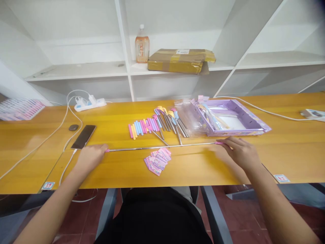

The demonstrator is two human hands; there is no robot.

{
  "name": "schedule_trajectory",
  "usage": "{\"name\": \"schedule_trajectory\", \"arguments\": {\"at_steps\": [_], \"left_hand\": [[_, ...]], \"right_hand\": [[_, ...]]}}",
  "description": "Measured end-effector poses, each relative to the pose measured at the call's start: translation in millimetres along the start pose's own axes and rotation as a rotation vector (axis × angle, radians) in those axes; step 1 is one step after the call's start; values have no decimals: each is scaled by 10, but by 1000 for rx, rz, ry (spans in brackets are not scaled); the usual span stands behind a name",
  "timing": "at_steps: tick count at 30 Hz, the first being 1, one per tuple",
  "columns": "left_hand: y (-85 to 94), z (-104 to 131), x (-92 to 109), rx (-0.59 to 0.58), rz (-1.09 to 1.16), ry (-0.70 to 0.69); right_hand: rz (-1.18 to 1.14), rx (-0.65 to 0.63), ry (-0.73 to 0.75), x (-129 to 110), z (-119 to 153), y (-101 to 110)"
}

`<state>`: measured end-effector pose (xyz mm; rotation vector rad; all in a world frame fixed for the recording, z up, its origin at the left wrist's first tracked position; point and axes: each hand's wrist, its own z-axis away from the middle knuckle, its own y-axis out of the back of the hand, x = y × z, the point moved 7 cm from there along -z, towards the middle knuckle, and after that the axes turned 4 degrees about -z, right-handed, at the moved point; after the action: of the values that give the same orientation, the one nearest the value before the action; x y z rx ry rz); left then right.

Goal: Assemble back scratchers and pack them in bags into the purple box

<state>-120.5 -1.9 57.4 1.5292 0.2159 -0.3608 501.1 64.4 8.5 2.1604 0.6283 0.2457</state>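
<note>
A telescopic back scratcher (152,147) is stretched out long and level above the table front, its thin metal rod spanning between my hands. My left hand (92,156) is closed around one pink end. The fingers of my right hand (240,150) pinch the other pink end, mostly hidden by them. Behind the rod lie several short back scratchers (175,122) with metal rods and coloured hand-shaped heads. To their left is a row of pink, yellow, blue and purple handles (142,128). Small pink printed cards (158,162) are fanned out just in front of the rod.
A purple box (254,130) holding wrapped pieces stands at the right, beside clear plastic bags (189,118). At left are a phone (84,136), a power strip (90,104) and loose white cables. A bottle (142,45) and a taped carton (177,61) sit on the shelf behind.
</note>
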Motion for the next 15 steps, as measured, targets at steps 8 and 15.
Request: {"name": "schedule_trajectory", "arguments": {"at_steps": [8, 15], "left_hand": [[-320, 81, 145, -37, 96, 14], [-261, 91, 67, -64, 20, 22]], "right_hand": [[-25, -25, 27, -184, 111, -66], [-123, 47, -36, -159, 68, 157]]}}
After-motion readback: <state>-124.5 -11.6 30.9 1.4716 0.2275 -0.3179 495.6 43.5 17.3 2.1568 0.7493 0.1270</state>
